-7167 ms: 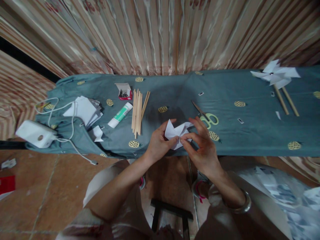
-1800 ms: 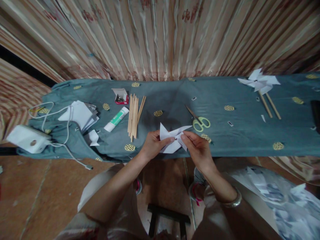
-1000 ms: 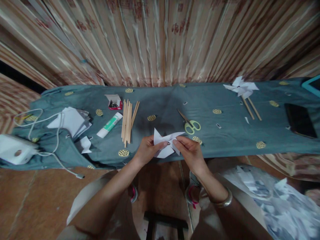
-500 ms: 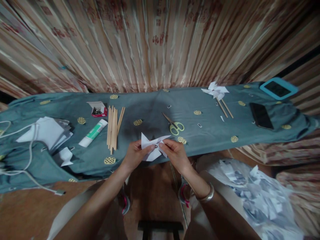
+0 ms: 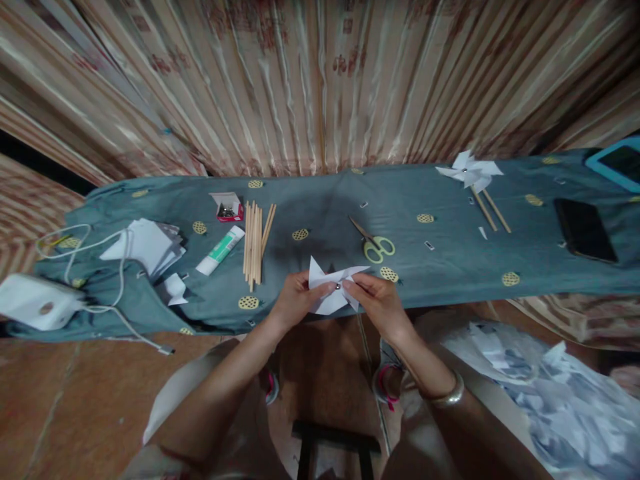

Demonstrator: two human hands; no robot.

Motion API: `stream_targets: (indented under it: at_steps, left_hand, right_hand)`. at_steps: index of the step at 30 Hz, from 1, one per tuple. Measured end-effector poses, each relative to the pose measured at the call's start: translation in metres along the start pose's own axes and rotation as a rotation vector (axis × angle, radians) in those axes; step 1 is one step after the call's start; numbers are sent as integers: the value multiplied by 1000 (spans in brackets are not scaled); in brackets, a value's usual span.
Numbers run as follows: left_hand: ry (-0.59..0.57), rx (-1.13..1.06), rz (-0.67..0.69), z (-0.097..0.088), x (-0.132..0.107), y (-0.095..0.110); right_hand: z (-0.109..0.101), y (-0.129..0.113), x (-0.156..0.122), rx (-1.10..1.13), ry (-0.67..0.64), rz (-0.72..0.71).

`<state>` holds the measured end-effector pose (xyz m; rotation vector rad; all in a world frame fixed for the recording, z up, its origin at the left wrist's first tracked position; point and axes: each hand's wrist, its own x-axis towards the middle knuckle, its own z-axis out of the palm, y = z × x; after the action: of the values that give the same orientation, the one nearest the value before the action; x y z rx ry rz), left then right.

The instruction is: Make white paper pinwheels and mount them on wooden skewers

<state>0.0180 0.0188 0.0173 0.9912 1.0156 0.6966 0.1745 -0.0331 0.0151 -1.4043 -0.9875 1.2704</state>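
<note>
A white paper pinwheel (image 5: 325, 303) is held between my two hands, just above the table's front edge. A small shiny pin head shows at its centre. My left hand (image 5: 295, 300) pinches the left side, thumb close to the pin. My right hand (image 5: 381, 301) grips the right side, its thumb also near the centre. Scissors with light green handles (image 5: 379, 249) lie beyond my right hand. Left of the hands is a bundle of wooden sticks (image 5: 253, 247). An open red box (image 5: 230, 208) of small metal pins stands behind a white-and-green glue tube (image 5: 220, 251).
Paper sheets (image 5: 145, 247) and a white power block (image 5: 37, 301) with cables are at the left. Another pinwheel (image 5: 473, 172) with two sticks lies at the back right, near a black phone (image 5: 585, 230) and a blue-framed device (image 5: 617, 163). A bag of paper scraps (image 5: 575, 407) sits at lower right.
The camera view has turned left, so everything sits further right in the picture and the power block shows. Both hands keep hold of the pinwheel, with little change in grip.
</note>
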Motion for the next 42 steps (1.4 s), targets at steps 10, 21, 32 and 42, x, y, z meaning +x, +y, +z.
stream_targets:
  at_steps: [10,21,32,42]
  left_hand:
    - [-24,-36,-15,-2,-3,-1]
    - [-11,-44,-23,-4,-3,-1]
    - [-30,-13,-14,-4,-3,-2]
    - [-26,7,-11,-4,-5,2]
  right_hand:
    - [2,-2,-1,-15,7,8]
    - [2,0,-1,-10,-13,22]
    - [1,4,-1,-93,-27,-20]
    - [0,4,-1,-148,-13,-48]
